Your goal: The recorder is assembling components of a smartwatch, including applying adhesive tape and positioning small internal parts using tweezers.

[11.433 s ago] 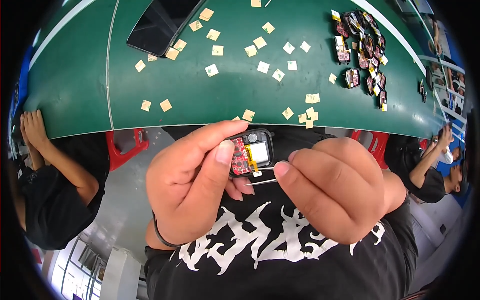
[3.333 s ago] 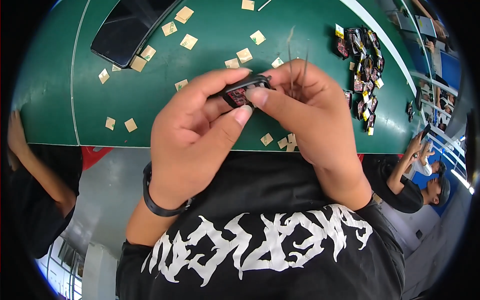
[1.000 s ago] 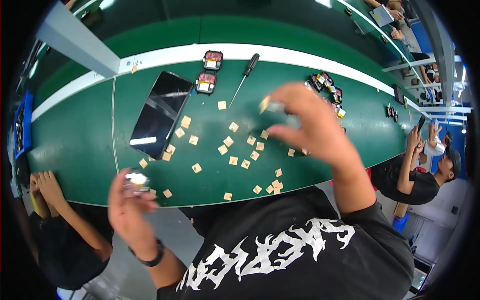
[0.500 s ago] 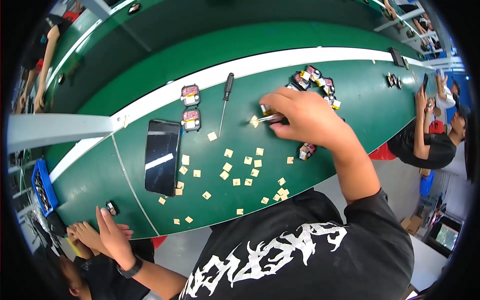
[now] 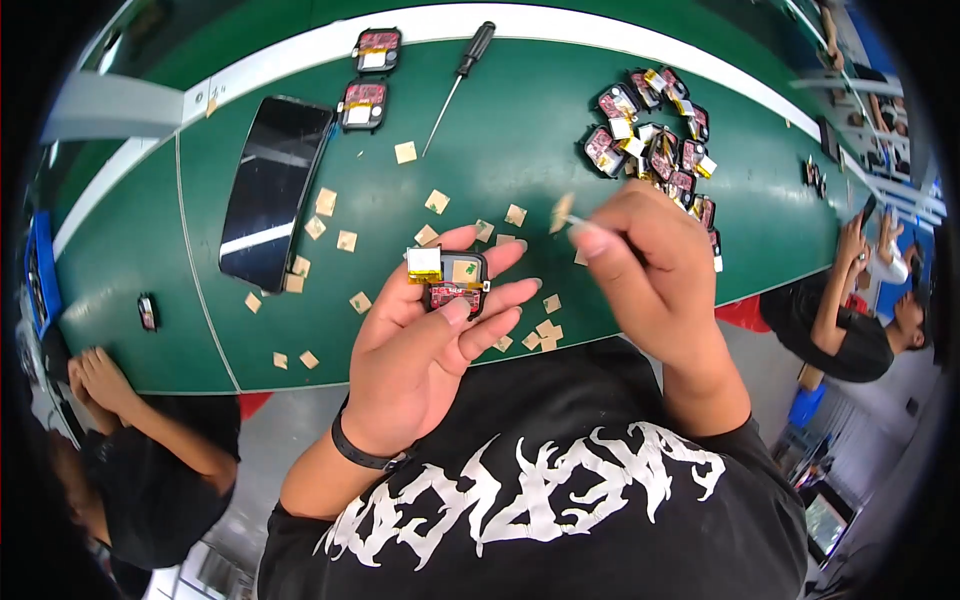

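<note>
My left hand point(image 5: 405, 345), palm up, holds a small square black device case point(image 5: 484, 268). Inside it show a red circuit board point(image 5: 455, 294) and a beige square pad point(image 5: 466, 270). A silver battery with yellow tape point(image 5: 424, 263) lies over the case's left side. To the right, my right hand point(image 5: 655, 275) is closed in a pinch on tweezers point(image 5: 575, 220), mostly hidden by the fingers. At their tip is a blurred beige piece point(image 5: 561, 213), held apart from the case.
Beige squares point(image 5: 437, 202) lie scattered on the green table point(image 5: 530, 110). A pile of similar cases point(image 5: 612, 148) lies at right. A dark tablet point(image 5: 275, 190), two cases point(image 5: 364, 104) and a screwdriver point(image 5: 467, 66) lie farther back. People sit at both sides.
My left hand has come from the far left to the middle and now holds a device case. My right hand has turned, still holding the tweezers. The view has shifted nearer the table.
</note>
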The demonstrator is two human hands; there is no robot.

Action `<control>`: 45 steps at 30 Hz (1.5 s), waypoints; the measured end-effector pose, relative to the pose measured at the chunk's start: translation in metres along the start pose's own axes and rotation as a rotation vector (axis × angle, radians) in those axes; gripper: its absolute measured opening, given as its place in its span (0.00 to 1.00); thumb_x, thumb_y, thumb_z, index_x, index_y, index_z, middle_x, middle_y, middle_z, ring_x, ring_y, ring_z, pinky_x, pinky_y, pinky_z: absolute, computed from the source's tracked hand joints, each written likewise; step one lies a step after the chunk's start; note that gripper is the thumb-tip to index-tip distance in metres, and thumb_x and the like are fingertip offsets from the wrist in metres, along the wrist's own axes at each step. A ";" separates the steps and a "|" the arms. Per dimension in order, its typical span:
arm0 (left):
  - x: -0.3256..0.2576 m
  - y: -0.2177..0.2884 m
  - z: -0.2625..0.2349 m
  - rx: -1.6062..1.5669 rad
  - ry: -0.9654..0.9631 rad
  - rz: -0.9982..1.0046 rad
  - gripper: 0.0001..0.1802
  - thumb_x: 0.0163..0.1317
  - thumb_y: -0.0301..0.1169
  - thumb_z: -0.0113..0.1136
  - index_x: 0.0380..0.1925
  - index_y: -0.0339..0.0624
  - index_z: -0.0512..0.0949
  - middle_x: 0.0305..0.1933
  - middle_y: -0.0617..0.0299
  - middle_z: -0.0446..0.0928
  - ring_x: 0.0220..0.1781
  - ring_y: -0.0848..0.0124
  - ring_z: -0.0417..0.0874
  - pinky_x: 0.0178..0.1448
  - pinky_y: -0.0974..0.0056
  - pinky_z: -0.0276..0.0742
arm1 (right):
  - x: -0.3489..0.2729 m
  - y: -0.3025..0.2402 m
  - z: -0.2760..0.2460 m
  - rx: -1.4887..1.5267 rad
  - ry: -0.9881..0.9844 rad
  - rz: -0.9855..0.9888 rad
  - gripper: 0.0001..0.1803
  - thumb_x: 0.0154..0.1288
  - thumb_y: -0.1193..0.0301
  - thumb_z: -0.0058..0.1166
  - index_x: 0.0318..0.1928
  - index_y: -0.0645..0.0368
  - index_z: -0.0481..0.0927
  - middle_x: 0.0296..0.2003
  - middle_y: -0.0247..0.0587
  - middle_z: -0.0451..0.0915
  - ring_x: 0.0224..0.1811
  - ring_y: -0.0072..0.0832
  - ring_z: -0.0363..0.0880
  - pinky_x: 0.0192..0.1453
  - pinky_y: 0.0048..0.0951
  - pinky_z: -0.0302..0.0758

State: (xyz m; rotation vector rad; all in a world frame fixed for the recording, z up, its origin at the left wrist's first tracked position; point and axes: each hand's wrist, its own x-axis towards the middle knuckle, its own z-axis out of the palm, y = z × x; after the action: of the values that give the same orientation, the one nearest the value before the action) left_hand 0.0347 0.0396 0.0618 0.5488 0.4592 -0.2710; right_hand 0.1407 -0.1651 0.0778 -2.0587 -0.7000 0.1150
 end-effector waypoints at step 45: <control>-0.013 -0.064 -0.018 0.368 -0.064 0.102 0.21 0.78 0.25 0.45 0.67 0.29 0.69 0.45 0.56 0.80 0.35 0.70 0.86 0.37 0.69 0.82 | -0.017 0.004 0.013 0.232 -0.501 0.009 0.15 0.63 0.76 0.67 0.51 0.60 0.83 0.28 0.42 0.79 0.25 0.27 0.78 0.30 0.30 0.73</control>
State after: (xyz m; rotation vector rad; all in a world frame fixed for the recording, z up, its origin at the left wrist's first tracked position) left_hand -0.0064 -0.0014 0.0270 0.9176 0.3185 -0.2759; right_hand 0.1238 -0.1659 0.0636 -1.8186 -0.9300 0.7026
